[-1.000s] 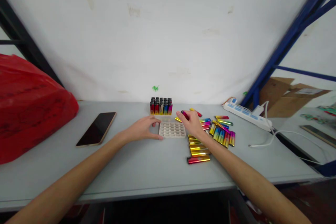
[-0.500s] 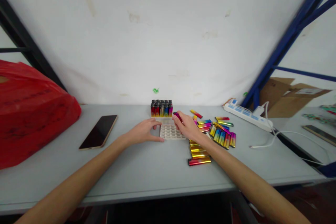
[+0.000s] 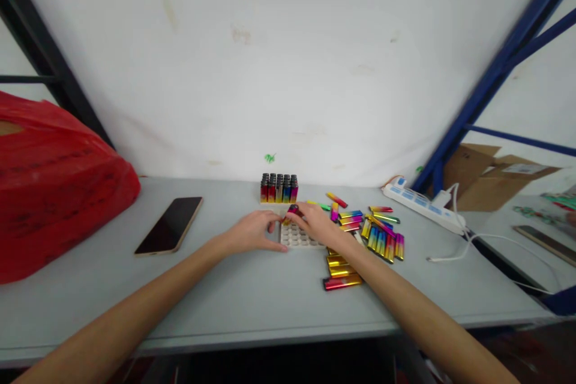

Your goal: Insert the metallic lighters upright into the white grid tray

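Observation:
A white tray (image 3: 300, 241) with rows of holes lies on the table in front of me. My left hand (image 3: 256, 231) spans its left side, thumb at the near corner and fingertips at the far one. Over the tray's far left part, my right hand (image 3: 318, 225) pinches a lighter (image 3: 291, 213) with a dark top and a shiny red and yellow body. The lighter stands roughly upright; fingers partly cover it, and I cannot tell whether its base sits in a hole. Just behind stands a block of upright lighters (image 3: 279, 189) in close rows.
Loose shiny lighters (image 3: 380, 240) are spread to the right of the tray, some under my right forearm. A phone (image 3: 170, 225) and a red plastic bag (image 3: 67, 192) lie at left. At right are a white power strip (image 3: 423, 207) with cables and a cardboard box (image 3: 490, 177).
My right hand has carried the lighter left, from above the tray's far right part to its far left corner. My left hand keeps its place at the tray's left side.

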The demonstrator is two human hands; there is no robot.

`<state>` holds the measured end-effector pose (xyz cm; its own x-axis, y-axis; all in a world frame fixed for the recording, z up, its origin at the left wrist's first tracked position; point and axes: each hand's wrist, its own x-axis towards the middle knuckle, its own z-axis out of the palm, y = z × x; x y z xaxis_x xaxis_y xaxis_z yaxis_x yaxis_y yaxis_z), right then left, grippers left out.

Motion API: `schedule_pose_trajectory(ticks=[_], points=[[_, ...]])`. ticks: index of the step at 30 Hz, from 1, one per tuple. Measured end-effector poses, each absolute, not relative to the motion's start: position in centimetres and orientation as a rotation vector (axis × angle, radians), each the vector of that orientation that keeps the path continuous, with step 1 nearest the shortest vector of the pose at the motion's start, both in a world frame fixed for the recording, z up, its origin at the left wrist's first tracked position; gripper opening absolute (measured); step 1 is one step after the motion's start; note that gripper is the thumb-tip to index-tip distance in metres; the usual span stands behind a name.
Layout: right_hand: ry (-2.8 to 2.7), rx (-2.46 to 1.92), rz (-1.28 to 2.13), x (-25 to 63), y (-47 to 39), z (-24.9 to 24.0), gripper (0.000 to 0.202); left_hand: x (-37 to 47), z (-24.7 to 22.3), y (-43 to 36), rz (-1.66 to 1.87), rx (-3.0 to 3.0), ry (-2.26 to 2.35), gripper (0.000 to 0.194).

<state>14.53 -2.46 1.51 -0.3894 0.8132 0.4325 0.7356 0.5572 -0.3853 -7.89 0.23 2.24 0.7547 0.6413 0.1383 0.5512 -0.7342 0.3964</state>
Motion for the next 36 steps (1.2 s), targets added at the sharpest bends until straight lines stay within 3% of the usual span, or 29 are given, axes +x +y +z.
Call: schedule_pose_trajectory(ticks=[12,18,24,36], points=[[-2.221,-1.367,0.030,14.4,-3.1,2.6,0.038,-8.0,2.9,0.2,0.333,2.630,0.914,0.073],[-1.965,-1.454,-0.030,20.2,-2.7,4.2,0.066,-8.4,4.2,0.2,0.302,2.627,0.911,0.069],[-1.756,-1.520,-0.131,25.3,-2.2,4.9,0.070,-9.1,4.4,0.6,0.250,2.599,0.936,0.070],[-1.811,-1.575,-0.057,26.0,-1.0,3.5,0.069,-9.0,4.2,0.5,0.278,2.624,0.924,0.066]])
